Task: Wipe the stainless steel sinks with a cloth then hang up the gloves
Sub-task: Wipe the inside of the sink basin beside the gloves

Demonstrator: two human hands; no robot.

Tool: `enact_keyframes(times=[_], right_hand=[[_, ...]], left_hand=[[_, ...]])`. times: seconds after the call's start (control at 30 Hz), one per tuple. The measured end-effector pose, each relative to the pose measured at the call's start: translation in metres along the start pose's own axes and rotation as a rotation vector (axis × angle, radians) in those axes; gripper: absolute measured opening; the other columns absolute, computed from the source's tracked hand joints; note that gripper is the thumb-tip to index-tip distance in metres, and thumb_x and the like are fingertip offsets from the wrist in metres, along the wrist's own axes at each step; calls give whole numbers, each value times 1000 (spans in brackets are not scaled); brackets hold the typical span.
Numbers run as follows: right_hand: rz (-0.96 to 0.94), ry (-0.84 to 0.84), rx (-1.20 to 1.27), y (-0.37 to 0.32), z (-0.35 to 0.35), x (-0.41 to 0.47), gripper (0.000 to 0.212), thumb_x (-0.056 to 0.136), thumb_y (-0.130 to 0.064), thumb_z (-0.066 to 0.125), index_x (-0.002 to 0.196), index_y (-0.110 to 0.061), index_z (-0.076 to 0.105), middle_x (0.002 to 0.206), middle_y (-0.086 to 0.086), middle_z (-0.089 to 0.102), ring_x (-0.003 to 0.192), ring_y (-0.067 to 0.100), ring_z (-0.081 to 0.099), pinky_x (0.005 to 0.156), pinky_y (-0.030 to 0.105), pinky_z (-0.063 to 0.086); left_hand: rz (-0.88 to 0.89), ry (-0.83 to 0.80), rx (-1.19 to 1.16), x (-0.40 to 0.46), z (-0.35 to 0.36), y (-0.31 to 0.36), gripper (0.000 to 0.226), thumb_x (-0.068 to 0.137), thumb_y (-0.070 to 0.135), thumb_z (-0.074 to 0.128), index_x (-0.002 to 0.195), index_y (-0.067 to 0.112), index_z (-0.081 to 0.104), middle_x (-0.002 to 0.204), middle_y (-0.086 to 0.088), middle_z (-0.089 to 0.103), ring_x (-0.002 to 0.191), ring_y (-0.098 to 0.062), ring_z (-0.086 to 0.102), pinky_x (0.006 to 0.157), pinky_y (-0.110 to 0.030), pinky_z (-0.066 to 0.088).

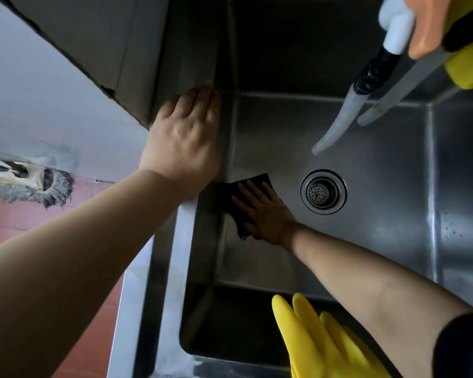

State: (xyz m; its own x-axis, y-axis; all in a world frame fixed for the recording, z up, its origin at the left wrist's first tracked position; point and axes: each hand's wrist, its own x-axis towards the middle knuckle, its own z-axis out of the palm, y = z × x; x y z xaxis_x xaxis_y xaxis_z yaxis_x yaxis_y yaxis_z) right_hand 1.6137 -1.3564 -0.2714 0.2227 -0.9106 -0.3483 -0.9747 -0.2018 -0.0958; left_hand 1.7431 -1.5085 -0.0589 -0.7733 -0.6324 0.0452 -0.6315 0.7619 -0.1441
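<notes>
A deep stainless steel sink [372, 241] fills the middle of the head view, with a round drain strainer [323, 191] in its floor. My right hand [265, 211] lies flat, fingers straight, pressing a dark cloth [253, 186] onto the sink floor near the left wall. My left hand [186, 143] rests flat on the sink's left rim [175, 241], fingers straight. A yellow rubber glove [311, 342] lies over the sink's near edge at the bottom.
A clear hose on a white and black tap fitting [347, 105] hangs into the sink from the top right. Yellow and orange items [464, 69] hang beside it. A cardboard box [93, 50] stands left of the rim. Red floor tiles [25, 219] lie at far left.
</notes>
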Motion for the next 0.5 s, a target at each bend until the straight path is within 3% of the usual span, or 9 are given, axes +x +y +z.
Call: enact_keyframes(times=[0.13,0.23,0.27,0.37,0.43,0.5], right_hand=[[0,-43,-56,30,13,-61,73,94,-48,42,148,-25,-1,158,9,0,141,31,-15,113,48,-19],[41,-48,-52,58,18,-135,81,79,-45,69,145,-18,32,151,16,30,140,35,15,114,48,3],[59,-42,-60,67,23,-159,84,74,-45,73,144,-16,35,148,17,36,141,34,17,112,47,9],[105,-68,-103,83,36,-211,91,76,-51,53,150,-17,13,143,18,43,146,26,-5,112,46,11],[125,-80,-104,83,41,-217,96,75,-53,50,152,-18,4,142,18,44,146,26,-8,112,46,9],[86,-93,-101,81,38,-207,102,65,-53,72,148,-16,27,141,19,45,145,30,8,111,48,9]], left_hand=[[3,-10,3,1,-1,0,59,86,23,39,141,-2,37,145,-21,39,130,-37,39,101,-42,29],[15,2,-10,0,-1,0,58,88,20,42,140,-3,37,145,-24,39,129,-39,40,99,-44,30],[19,9,-12,0,0,0,57,87,19,43,140,-4,38,144,-24,39,128,-40,41,99,-44,31],[21,18,-9,0,1,1,58,86,19,44,138,-4,39,143,-24,41,127,-40,41,98,-43,31],[20,26,-13,0,1,2,58,85,19,44,138,-4,40,143,-24,41,127,-40,42,99,-43,31],[19,33,-16,0,1,2,58,84,19,44,137,-4,41,142,-24,42,126,-40,42,98,-43,31]])
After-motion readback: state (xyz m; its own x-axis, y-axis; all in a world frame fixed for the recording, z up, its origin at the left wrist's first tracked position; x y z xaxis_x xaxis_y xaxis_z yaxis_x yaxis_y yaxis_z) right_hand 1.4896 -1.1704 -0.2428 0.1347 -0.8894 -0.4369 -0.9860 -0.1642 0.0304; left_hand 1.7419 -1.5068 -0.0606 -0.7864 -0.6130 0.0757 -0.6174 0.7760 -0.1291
